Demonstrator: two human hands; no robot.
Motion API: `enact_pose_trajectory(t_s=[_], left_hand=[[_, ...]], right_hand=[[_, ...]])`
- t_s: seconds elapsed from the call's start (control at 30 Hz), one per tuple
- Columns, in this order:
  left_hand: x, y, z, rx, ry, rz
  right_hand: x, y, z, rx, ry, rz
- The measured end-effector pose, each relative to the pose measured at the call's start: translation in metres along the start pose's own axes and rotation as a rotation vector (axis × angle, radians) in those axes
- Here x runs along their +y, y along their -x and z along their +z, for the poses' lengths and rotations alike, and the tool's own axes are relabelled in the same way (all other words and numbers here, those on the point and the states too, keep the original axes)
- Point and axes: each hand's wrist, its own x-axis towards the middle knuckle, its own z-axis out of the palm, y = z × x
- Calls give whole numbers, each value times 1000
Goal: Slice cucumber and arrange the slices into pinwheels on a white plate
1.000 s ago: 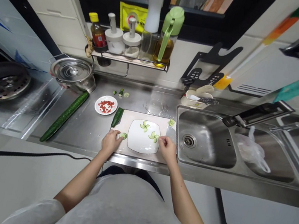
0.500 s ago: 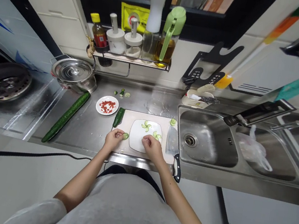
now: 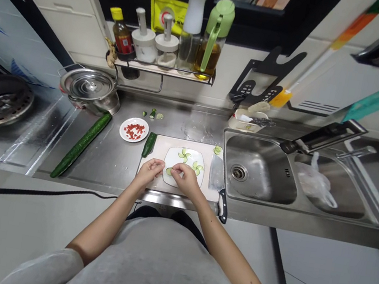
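My right hand is closed in a pinch on a cucumber slice above the near left part of a white square plate. Just left of the plate, my left hand has its fingertips pressed together; what is between them, if anything, cannot be made out. Thin cucumber slices form a pinwheel on the plate, with a second pinwheel of slices to its right. Underneath lies a pale cutting board. A cut cucumber piece rests at the board's left edge.
A knife lies on the board's right side, near more cucumber slices. Left stand a saucer of red bits, a whole cucumber and a lidded steel pot. A double sink is on the right.
Both hands have come closer together. The cucumber slice has moved right from my left fingertips to my right fingertips, over the plate. The view has shifted slightly.
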Motion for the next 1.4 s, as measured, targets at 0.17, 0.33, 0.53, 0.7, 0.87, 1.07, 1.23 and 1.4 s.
enact_pose_trajectory(t_s=[0.17, 0.33, 0.53, 0.7, 0.87, 1.07, 1.23, 1.4], left_hand=[[1, 7, 10, -163, 185, -180], [4, 7, 21, -141, 254, -170], [7, 7, 29, -103, 155, -14], [0, -2, 31, -176, 62, 132], [-13, -15, 35, -211, 19, 249], [-20, -22, 40, -245, -126, 336], [-27, -26, 41, -213, -303, 373], [-31, -26, 43, -155, -676, 408]], right_hand=[[4, 7, -8, 20, 41, -73], [9, 15, -14, 33, 67, -120], [12, 19, -19, -3, 46, -109], [25, 18, -18, -24, -39, -87], [41, 16, -16, -36, -96, 0], [54, 15, -15, -86, -186, 117], [65, 13, -12, -148, -204, 213], [69, 10, -9, -219, 15, 258]])
